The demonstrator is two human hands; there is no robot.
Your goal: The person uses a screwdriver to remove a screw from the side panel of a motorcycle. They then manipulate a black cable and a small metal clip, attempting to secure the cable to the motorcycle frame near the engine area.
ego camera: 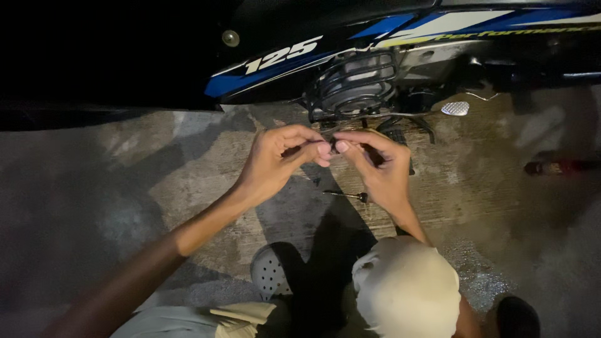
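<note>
Hands met at frame centre: left hand [278,164] and right hand [375,169] pinched one small dark part [332,148] between fingertips, equally near. A screwdriver [346,196] lay below on the concrete floor [144,188], axis left-right.

A rough, stained concrete floor [113,181] fills most of the frame, lit from above in the middle and falling into deep shadow at the left and lower right. Along the top stands a black-and-blue motorcycle [350,44] with a wire engine guard [354,84] and a silver foot peg [455,108] at upper right.
</note>
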